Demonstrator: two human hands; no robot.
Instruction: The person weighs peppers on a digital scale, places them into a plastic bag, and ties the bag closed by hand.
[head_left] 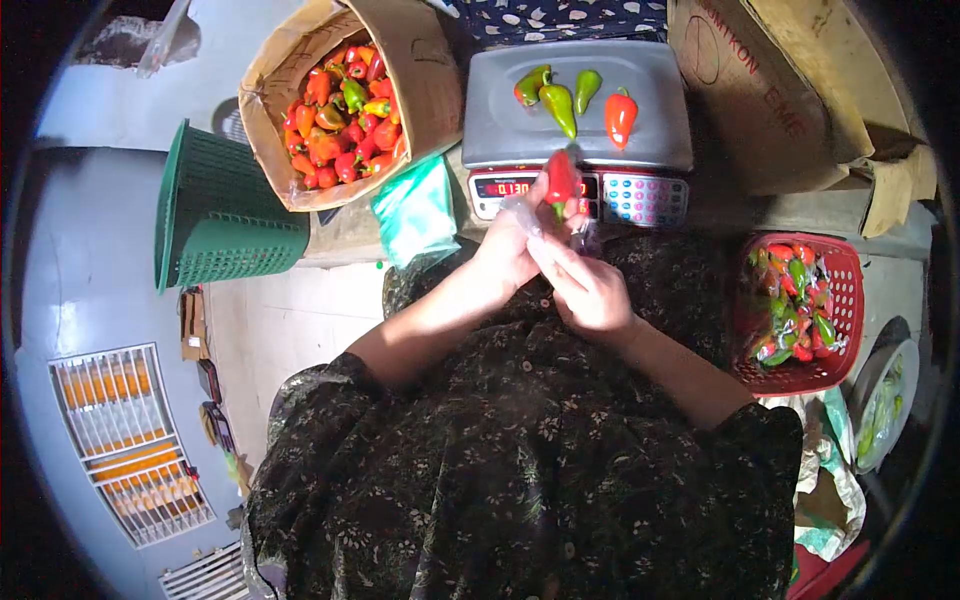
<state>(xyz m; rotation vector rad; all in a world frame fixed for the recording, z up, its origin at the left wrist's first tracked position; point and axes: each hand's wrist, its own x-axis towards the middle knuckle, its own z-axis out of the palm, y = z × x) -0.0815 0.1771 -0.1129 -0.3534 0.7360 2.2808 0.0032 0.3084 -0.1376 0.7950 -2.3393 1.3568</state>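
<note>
Both of my hands meet in front of the scale's display. My left hand (508, 245) has its fingers closed on a clear plastic bag (522, 213). Close against it, my right hand (590, 290) also pinches the bag. A red pepper (562, 176), slightly blurred, is at the fingertips of my left hand, with some green below it; whether it is inside the bag is unclear. On the metal pan of the scale (650, 80) lie several green peppers (558, 108) and an orange-red pepper (621, 118). Red digits are lit on the display, partly covered by my hands.
A cardboard box (425, 80) of mostly red peppers stands left of the scale, beside a green basket (225, 200) and green plastic bags (415, 210). At right, a red basket (850, 300) holds bagged peppers, below open cardboard (740, 110). A round plate (888, 400) is at far right.
</note>
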